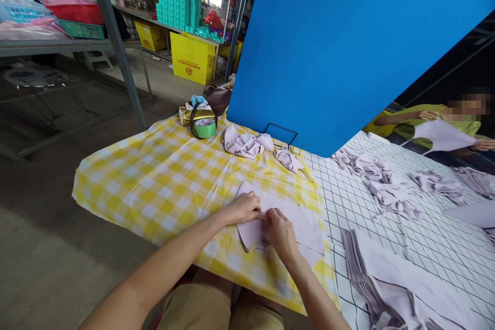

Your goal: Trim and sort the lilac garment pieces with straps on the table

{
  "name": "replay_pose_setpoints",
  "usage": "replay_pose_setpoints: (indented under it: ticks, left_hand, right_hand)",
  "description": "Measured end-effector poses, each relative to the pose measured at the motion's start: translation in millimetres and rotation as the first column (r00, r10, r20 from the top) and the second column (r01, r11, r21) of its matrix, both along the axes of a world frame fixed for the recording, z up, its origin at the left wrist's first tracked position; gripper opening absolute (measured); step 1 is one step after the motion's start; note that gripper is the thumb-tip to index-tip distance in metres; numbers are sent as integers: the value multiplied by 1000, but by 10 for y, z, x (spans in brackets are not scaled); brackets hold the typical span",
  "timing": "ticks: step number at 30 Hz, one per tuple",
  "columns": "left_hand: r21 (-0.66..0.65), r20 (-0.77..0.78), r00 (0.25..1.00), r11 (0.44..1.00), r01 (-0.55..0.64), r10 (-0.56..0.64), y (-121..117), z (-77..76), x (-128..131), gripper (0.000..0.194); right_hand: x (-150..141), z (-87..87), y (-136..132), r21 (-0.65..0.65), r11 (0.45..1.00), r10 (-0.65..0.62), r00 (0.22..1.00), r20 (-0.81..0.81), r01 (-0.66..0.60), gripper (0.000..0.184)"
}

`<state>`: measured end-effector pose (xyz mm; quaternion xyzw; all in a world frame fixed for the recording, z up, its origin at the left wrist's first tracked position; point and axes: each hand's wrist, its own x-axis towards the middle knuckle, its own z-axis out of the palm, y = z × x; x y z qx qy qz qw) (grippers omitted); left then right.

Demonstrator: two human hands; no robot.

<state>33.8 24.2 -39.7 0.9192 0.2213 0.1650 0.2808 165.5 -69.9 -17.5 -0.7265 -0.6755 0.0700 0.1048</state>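
Note:
A pale lilac fabric piece [303, 219] lies flat on the yellow-and-white checked tablecloth [162, 180] in front of me. My left hand [246, 207] is closed, its fingertips pinching the fabric near its middle. Close beside it, my right hand [281, 229] is closed as well, with thumb and fingers gripping the same cloth. The two sets of fingertips nearly meet, and the exact fold between them is hidden. Just beyond my hands sit a crumpled lilac fabric bundle [247, 143] and a smaller crumpled piece [288, 160].
A large blue panel [328, 51] rises over the table's far side. Green tape [204, 128] stands at the far left. On the white grid cloth [332, 185] to the right lie stacked lilac fabric pieces [406, 278] and loose heaps. Another person [421, 118] holds up lilac fabric there.

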Motion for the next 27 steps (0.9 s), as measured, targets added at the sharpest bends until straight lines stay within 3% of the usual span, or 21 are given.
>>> replay_pose_setpoints:
  ticks: [8, 13, 15, 17, 19, 21, 24, 27]
  left_hand:
    - [19, -18, 1000, 1000, -6, 6, -12, -4, 14, 14]
    - [26, 12, 1000, 1000, 1, -2, -28, -26, -33, 11]
    - [5, 30, 999, 1000, 28, -28, -18, -5, -94, 13]
    - [-47, 32, 998, 997, 56, -55, 12, 34, -176, 17]
    - [-95, 21, 999, 994, 45, -43, 55, 73, -263, 19]
    - [-105, 10, 1000, 994, -2, 3, 98, 102, -335, 20]
    - [-66, -11, 997, 995, -71, 70, 129, 132, -399, 17]
    - [-57, -36, 993, 992, -115, 113, 130, 170, -412, 16]
  right_hand:
    - [-57, -53, 100, 46, 999, 3, 993, -116, 3, 23]
    - [-139, 20, 6, 84, 986, -112, 947, -299, 143, 11]
    - [-190, 104, -167, 14, 967, -207, 813, -545, 255, 18]
    - [-267, 193, -399, -109, 943, -273, 546, -792, 313, 35]
    - [-376, 243, -645, -212, 927, -305, 293, -906, 310, 46]
    - [-510, 210, -867, -282, 913, -324, 106, -940, 296, 50]
    - [-712, 7, -1137, -365, 894, -347, -114, -931, 260, 53]
    - [-800, -217, -1338, -415, 876, -368, -216, -904, 244, 61]
